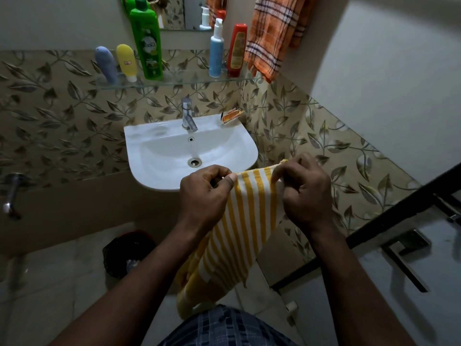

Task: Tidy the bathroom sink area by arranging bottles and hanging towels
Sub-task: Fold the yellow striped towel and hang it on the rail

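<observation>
Both hands are pinching the top edge of the yellow-and-white striped towel (247,221). The left hand (203,193) has thumb and curled fingers clamped on one corner, and the right hand (303,193) is gripping the other.

Just beyond the knuckles sits the white sink (154,156), with its chrome tap (188,117) at the back and an orange packet (232,116) on the rim's right corner. Nothing stands between hands and basin.

Above, a glass shelf (179,79) carries a blue-grey tube (106,63), a yellow tube (127,62) and a tall green bottle (147,43) on the left. A blue pump bottle (216,53) and a red bottle (237,51) stand on the right. An orange checked towel (272,38) hangs at the shelf's right end, beside the mirror (179,11).

Leaf-patterned tiles (62,108) cover the walls. A dark bin (127,253) stands on the pale floor under the sink, and a door (424,283) with a metal handle (404,250) is to the right.

The striped towel is stretched flat between the two grips, in front of the sink's near rim, and drapes down between the forearms.
</observation>
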